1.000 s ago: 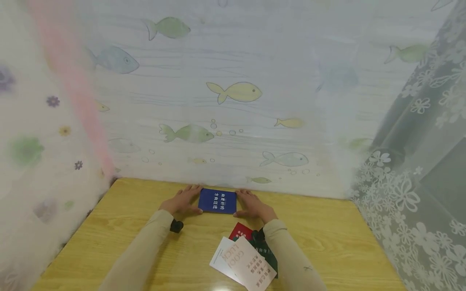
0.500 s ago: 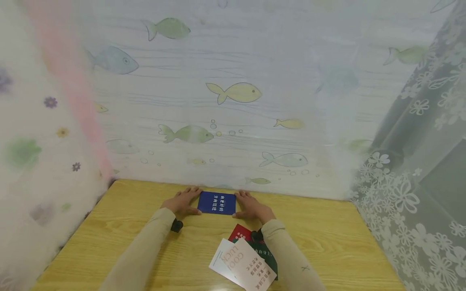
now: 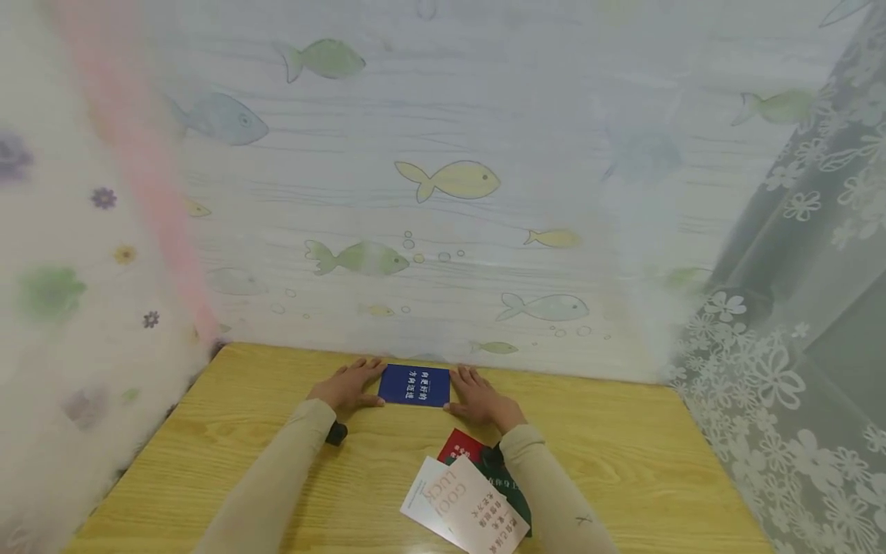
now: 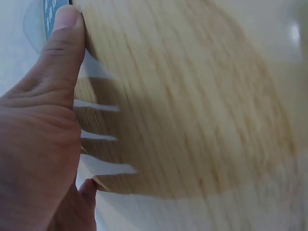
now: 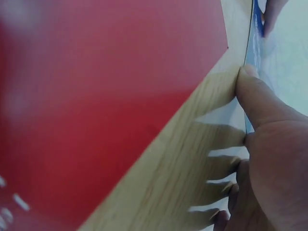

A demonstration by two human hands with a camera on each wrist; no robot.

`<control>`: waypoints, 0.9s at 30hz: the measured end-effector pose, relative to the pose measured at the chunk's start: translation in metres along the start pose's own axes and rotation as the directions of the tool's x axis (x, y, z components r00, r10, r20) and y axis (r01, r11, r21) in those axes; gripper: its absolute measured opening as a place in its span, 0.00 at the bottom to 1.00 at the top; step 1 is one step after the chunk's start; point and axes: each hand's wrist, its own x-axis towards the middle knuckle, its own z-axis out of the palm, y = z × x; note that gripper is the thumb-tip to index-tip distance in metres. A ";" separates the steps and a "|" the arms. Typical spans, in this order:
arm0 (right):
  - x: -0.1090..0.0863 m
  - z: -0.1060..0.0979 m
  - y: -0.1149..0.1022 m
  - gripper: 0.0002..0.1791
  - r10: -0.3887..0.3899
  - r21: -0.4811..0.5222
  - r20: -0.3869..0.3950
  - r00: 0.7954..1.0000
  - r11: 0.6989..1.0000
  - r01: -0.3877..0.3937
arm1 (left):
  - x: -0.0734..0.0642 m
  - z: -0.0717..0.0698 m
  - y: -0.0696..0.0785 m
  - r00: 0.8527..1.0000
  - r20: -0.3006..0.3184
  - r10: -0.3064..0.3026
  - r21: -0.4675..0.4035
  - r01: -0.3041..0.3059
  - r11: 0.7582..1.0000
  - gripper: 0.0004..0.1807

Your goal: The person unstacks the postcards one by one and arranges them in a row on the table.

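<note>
A dark blue card (image 3: pixel 401 394) with white Chinese writing lies flat on the wooden table near the wall. My left hand (image 3: pixel 348 387) rests at its left edge, thumb at the near corner and fingers stretched toward the far corner. On the opposite edge, my right hand (image 3: pixel 481 396) mirrors this with extended fingers. In the left wrist view, the thumb (image 4: pixel 65 43) touches the blue card's edge (image 4: pixel 49 19). The right wrist view has the thumb (image 5: pixel 257 91) against the card's side, and the fingers lie spread low along the table.
Several loose cards overlap nearer the body: a pink one (image 3: pixel 477 508), a white one (image 3: pixel 424 500), a red one (image 3: pixel 458 445) and a dark green one (image 3: pixel 519 504) partly under the right sleeve. A fish-patterned sheet (image 3: pixel 443 231) rises behind the table (image 3: pixel 623 462). Lace curtain (image 3: pixel 761 400) hangs at right.
Both hands stay at the blue card's two sides with barely any shift. The head view tilts very slightly.
</note>
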 end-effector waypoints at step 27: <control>-0.066 0.008 -0.014 0.40 -0.076 0.169 -0.285 0.956 0.977 0.128 | -0.035 0.044 0.050 0.955 -0.195 0.222 -0.073 -0.240 0.968 0.32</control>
